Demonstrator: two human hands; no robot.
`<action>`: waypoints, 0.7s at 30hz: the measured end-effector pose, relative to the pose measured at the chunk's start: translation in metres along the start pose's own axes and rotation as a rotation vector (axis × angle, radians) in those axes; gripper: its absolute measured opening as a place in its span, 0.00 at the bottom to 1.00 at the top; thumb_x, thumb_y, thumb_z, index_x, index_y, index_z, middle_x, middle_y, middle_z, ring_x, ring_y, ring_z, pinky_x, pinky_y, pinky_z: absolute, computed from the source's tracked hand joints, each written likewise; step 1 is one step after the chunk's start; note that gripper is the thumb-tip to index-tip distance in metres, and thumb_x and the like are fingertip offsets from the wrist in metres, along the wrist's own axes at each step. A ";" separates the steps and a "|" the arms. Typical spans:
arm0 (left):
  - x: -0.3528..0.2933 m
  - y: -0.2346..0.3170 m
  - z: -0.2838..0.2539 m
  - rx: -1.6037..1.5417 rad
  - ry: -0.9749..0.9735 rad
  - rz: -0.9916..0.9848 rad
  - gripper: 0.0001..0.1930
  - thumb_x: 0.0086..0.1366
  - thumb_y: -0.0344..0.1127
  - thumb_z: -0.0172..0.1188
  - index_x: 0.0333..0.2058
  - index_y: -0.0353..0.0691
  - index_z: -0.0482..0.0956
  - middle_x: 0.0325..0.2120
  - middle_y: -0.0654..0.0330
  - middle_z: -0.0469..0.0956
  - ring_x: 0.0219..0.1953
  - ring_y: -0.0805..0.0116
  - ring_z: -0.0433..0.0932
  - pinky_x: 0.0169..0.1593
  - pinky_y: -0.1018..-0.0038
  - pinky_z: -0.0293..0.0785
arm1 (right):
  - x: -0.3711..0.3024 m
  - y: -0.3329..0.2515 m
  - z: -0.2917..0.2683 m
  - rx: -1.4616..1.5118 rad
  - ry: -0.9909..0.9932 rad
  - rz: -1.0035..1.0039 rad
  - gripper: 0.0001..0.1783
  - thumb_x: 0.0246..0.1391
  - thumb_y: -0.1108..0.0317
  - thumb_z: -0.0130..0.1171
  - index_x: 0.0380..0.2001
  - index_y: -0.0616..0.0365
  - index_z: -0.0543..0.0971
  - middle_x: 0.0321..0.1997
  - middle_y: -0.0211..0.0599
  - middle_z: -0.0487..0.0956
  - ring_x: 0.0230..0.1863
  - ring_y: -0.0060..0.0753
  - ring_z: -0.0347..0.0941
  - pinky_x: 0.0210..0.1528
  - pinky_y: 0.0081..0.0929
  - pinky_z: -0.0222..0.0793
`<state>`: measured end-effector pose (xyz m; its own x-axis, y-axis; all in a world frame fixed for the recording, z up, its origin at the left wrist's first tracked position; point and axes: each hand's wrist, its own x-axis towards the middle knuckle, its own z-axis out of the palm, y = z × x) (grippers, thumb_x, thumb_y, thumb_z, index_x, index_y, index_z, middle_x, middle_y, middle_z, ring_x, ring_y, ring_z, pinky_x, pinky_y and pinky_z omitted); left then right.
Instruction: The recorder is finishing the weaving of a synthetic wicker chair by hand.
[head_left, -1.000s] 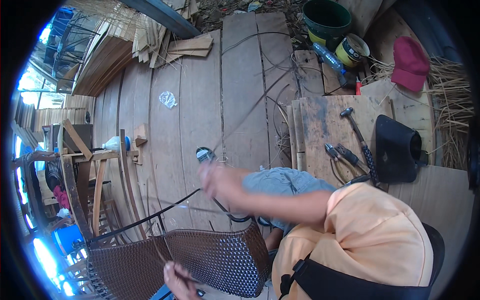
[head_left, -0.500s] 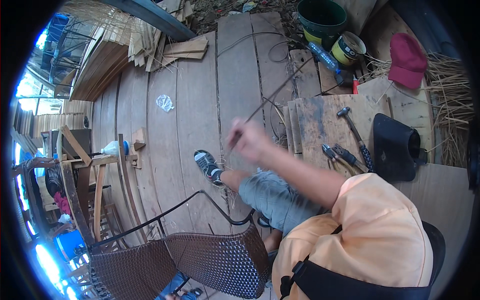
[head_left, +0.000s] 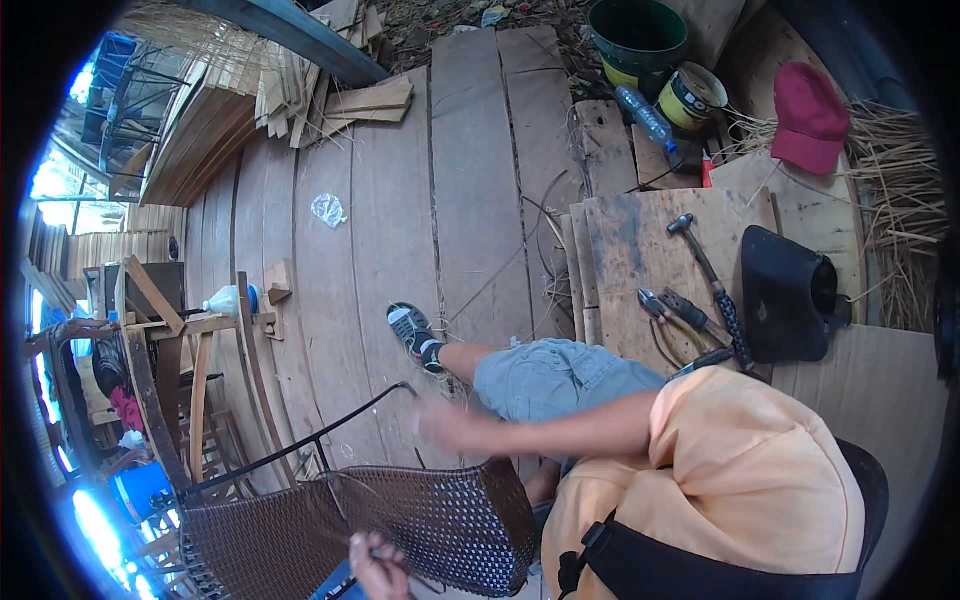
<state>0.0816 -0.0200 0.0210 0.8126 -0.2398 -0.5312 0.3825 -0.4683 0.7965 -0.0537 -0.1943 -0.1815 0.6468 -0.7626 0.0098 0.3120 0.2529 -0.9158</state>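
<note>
A brown woven chair (head_left: 430,510) with a black metal frame lies on its side in front of me, its wicker surface facing up. My right hand (head_left: 450,430) is just above the chair's upper edge, near the end of the frame bar. Motion smears its fingers, so what they hold is not clear. At the chair's lower edge my left hand (head_left: 378,565) is closed against the weave with curled fingers. Whatever it grips is hidden or too thin to name. Thin dark strands show faintly over the weave above that hand.
To the right, a wooden board (head_left: 630,240) bears a hammer (head_left: 708,275), pliers (head_left: 680,315) and a black curved shield (head_left: 790,295). Beyond are a red cap (head_left: 812,118), a green bucket (head_left: 637,40) and a plastic bottle (head_left: 645,115). Stacked planks (head_left: 200,130) stand far left.
My right hand has swung down and left from above the floor, where it held a long dark strand, to the chair. My left hand has come further into view at the weave.
</note>
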 end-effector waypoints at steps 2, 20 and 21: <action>-0.019 0.000 0.046 0.071 -0.269 0.025 0.09 0.64 0.40 0.55 0.36 0.42 0.69 0.27 0.54 0.78 0.24 0.61 0.78 0.28 0.69 0.76 | -0.046 -0.020 0.057 -0.154 -0.535 -0.404 0.08 0.53 0.68 0.50 0.23 0.59 0.73 0.24 0.44 0.73 0.27 0.47 0.70 0.30 0.40 0.66; 0.013 0.062 -0.044 0.137 0.649 0.565 0.16 0.68 0.39 0.46 0.23 0.35 0.66 0.17 0.58 0.67 0.17 0.65 0.63 0.23 0.68 0.63 | 0.058 0.062 -0.162 -0.085 0.515 0.293 0.14 0.59 0.62 0.51 0.38 0.63 0.75 0.32 0.31 0.77 0.36 0.26 0.73 0.41 0.29 0.69; 0.048 0.021 -0.073 0.298 0.687 0.483 0.11 0.64 0.45 0.52 0.34 0.44 0.69 0.18 0.71 0.64 0.15 0.81 0.59 0.17 0.78 0.61 | 0.073 0.084 -0.186 -0.163 0.628 0.406 0.13 0.57 0.63 0.52 0.37 0.62 0.76 0.30 0.32 0.77 0.35 0.26 0.73 0.38 0.29 0.68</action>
<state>0.1606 0.0210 0.0338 0.9765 0.0497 0.2099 -0.1226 -0.6725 0.7299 -0.1096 -0.3399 -0.3322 0.1566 -0.8364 -0.5252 -0.0041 0.5313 -0.8472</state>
